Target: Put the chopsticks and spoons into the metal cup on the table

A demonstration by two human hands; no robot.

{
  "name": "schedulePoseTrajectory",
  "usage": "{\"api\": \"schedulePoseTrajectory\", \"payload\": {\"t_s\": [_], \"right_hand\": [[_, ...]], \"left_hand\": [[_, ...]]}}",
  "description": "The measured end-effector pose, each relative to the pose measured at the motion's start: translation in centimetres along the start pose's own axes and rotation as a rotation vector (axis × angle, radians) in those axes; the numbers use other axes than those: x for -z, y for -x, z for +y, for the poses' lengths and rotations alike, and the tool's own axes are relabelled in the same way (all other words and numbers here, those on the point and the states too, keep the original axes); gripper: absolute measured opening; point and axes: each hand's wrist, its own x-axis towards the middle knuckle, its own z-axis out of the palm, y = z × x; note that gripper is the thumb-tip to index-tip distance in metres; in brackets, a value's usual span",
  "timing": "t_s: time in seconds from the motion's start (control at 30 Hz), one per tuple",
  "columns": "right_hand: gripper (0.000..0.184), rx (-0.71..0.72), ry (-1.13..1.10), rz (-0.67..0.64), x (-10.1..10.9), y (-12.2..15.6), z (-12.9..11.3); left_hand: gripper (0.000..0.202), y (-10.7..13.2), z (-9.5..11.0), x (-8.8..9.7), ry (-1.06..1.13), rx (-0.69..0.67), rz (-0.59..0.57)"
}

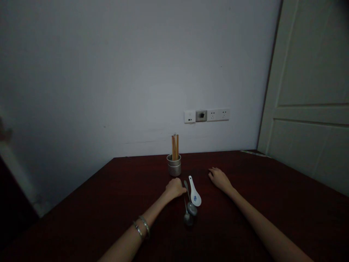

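My left hand [174,188], a bangled wrist behind it, is closed near the middle of the table. The handle of a small metal spoon [188,219] runs up to its thumb and goes out of sight in the fingers; the bowl points toward me. Just right of it lies a second metal spoon [192,209], its handle pointing away. A white ceramic soup spoon [195,198] with a blue mark rests beside that one. Farther right, my right hand [219,179] lies palm down on the tabletop, fingers stretched out and holding nothing.
Beyond my left hand stands a metal cup [174,169] with several chopsticks [175,147] upright in it. The dark red table [131,189] meets a pale wall [122,91] with sockets [218,115]. A panelled door [308,87] is at the right.
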Motion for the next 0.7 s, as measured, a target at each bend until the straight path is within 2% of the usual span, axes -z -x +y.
{"api": "schedulePoseTrajectory", "payload": {"t_s": [0.17, 0.27, 0.5, 0.7], "right_hand": [[0.039, 0.000, -0.001, -0.007, 0.1, 0.0, -0.1], [0.040, 0.007, 0.015, -0.005, 0.1, 0.0, -0.1], [0.040, 0.019, 0.024, -0.028, 0.0, -0.1, 0.3], [0.042, 0.022, 0.051, -0.048, -0.4, -0.2, 0.5]], "left_hand": [[0.023, -0.7, -0.6, -0.6, -0.033, -0.044, 0.053], [0.023, -0.8, -0.8, -0.4, -0.024, -0.054, 0.039], [0.016, -0.3, -0.3, 1.0, 0.049, -0.032, -0.162], [0.018, -0.7, 0.5, 1.3, 0.099, -0.010, -0.303]]}}
